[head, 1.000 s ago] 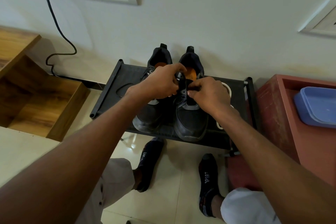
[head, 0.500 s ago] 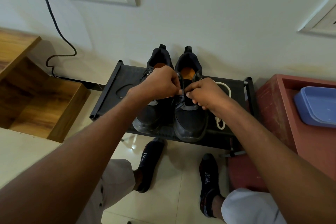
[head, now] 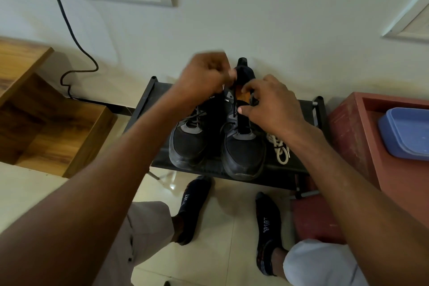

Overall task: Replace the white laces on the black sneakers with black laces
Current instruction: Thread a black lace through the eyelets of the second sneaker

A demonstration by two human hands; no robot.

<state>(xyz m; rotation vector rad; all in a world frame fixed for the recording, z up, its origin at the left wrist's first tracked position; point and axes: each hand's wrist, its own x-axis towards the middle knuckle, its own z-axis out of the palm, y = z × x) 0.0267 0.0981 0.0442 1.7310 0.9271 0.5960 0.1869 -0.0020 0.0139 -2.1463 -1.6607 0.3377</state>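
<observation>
Two black sneakers stand side by side on a low black rack point(head: 148, 97), toes toward me. The left sneaker point(head: 192, 142) has dark laces through its eyelets. My left hand point(head: 204, 74), blurred, is raised above the shoes and pinches a black lace point(head: 234, 100) that runs down into the right sneaker point(head: 243, 155). My right hand point(head: 269, 102) sits over the right sneaker's throat, its fingertips pinching at an upper eyelet. A bundle of white laces point(head: 279, 148) lies on the rack just right of the right sneaker.
A red cabinet point(head: 348, 128) holding a blue plastic lid point(head: 408, 132) stands to the right. A wooden shelf unit point(head: 46, 123) is at the left, with a black cable point(head: 76, 53) hanging from the wall socket. My socked feet point(head: 192, 206) rest on the tiled floor below the rack.
My left hand has lifted up and away from the shoe, pulling the black lace taut. My right hand stays at the right sneaker's upper eyelets.
</observation>
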